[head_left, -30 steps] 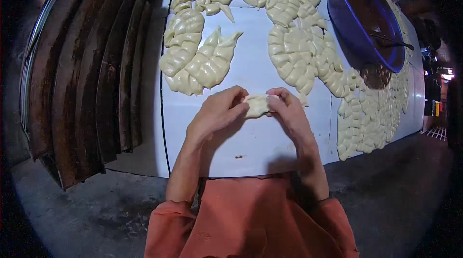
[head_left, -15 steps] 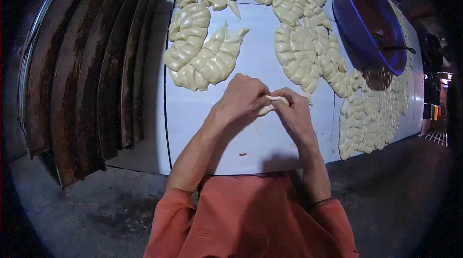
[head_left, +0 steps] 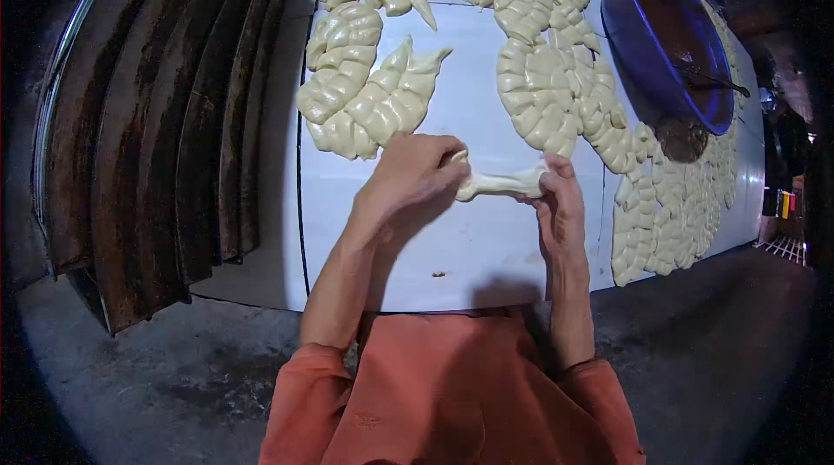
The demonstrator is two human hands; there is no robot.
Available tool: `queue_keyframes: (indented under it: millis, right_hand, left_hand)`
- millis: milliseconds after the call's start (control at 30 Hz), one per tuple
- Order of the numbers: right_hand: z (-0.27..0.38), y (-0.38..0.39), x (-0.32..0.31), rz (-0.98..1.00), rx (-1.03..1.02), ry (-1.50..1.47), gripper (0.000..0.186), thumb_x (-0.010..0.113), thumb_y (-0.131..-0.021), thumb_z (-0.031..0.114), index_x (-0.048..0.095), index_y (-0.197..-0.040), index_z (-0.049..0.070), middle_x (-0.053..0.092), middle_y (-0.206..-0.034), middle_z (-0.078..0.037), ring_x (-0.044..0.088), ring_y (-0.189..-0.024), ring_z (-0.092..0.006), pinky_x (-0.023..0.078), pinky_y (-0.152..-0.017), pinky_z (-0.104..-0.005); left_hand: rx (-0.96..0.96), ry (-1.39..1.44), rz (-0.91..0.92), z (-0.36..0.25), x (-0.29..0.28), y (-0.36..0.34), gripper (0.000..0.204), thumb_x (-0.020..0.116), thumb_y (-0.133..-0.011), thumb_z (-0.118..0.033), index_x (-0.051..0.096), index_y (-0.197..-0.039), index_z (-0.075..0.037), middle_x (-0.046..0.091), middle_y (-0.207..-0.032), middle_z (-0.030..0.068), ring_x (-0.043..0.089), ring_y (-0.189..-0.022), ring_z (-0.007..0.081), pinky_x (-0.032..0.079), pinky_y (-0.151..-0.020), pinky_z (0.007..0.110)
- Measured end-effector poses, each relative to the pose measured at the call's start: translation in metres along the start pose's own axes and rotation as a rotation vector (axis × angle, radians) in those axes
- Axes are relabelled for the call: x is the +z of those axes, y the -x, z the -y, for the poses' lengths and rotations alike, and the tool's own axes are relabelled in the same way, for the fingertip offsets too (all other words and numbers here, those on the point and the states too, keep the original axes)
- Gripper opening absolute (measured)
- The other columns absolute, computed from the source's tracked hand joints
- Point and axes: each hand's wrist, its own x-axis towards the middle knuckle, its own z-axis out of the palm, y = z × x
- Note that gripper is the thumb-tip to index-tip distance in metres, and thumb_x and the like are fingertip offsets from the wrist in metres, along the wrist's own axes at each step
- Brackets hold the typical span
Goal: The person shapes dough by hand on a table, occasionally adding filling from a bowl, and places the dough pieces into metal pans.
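Between my two hands a pale piece of dough (head_left: pixel 504 185) is stretched sideways above the white table (head_left: pixel 452 261). My left hand (head_left: pixel 417 171) pinches its left end, and my right hand (head_left: pixel 560 195) grips the right end with thumb and fingers. The dough is thin in the middle and thicker at both ends. Just beyond my left hand lies a cluster of glossy dough pieces (head_left: pixel 382 104), pressed close against one another. Another group of dough pieces (head_left: pixel 539 91) lies beyond my right hand.
A blue tub (head_left: pixel 617 48) of brown liquid, with a dark-handled utensil (head_left: pixel 708 81) in it, stands at the far right. More dough pieces (head_left: pixel 665 213) cover the right side. Long rusty metal trays (head_left: pixel 130 143) stand along the left. A small brown crumb (head_left: pixel 438 274) lies near the front edge.
My hands have moved apart, the right one going rightward. The dough between them, short and mostly hidden before, is now drawn out into a longer strip.
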Motion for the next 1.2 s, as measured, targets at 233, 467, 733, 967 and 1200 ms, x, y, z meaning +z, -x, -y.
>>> queue_keyframes:
  millis: [233,467,733,967,1200]
  right_hand:
    - [-0.007,-0.004,0.012,0.151,0.094,0.422,0.025,0.069,-0.086,0.006,0.064,-0.110,0.001,0.063,-0.105,-0.006,0.061,-0.084,-0.0091,0.051,-0.069,-0.0231]
    - [0.004,-0.002,0.018,0.162,-0.041,0.491,0.035,0.070,-0.085,0.002,0.061,-0.118,-0.003,0.064,-0.097,-0.004,0.062,-0.086,-0.0103,0.052,-0.071,-0.0223]
    - [0.078,0.028,0.023,0.296,-0.080,-0.138,0.023,0.070,-0.075,-0.002,0.063,-0.097,0.000,0.064,-0.086,-0.009,0.063,-0.067,-0.0136,0.051,-0.052,-0.0222]
    - [0.070,-0.024,0.037,0.487,-0.199,0.118,0.056,0.058,-0.095,0.027,0.046,-0.145,0.005,0.044,-0.147,-0.026,0.056,-0.124,-0.0349,0.051,-0.103,-0.0467]
    - [0.010,-0.021,0.051,-0.004,-0.565,0.986,0.027,0.058,-0.097,0.017,0.066,-0.118,0.001,0.068,-0.110,-0.017,0.067,-0.104,-0.0300,0.052,-0.088,-0.0388]
  left_hand:
    - [0.258,-0.271,-0.065,-0.016,0.021,0.003,0.071,0.079,-0.078,-0.045,0.058,-0.135,-0.009,0.051,-0.144,0.0169,0.044,-0.137,0.0328,0.022,-0.116,0.060]
    - [0.292,-0.327,-0.066,-0.018,0.053,-0.010,0.026,0.074,-0.082,-0.036,0.077,-0.087,-0.012,0.070,-0.080,0.0086,0.065,-0.095,0.0289,0.034,-0.106,0.056]
    - [0.301,-0.301,-0.075,-0.004,0.055,-0.002,0.020,0.074,-0.084,-0.035,0.078,-0.090,-0.017,0.072,-0.096,0.0036,0.062,-0.107,0.0244,0.032,-0.106,0.057]
    - [0.104,0.184,0.106,-0.013,0.008,0.004,0.055,0.068,-0.095,-0.036,0.056,-0.135,-0.002,0.069,-0.116,0.0157,0.063,-0.112,0.0270,0.039,-0.107,0.041]
    - [0.025,0.197,-0.194,0.005,-0.012,0.029,0.043,0.060,-0.096,-0.016,0.056,-0.137,-0.004,0.066,-0.125,0.0205,0.065,-0.115,0.0333,0.049,-0.100,0.041]
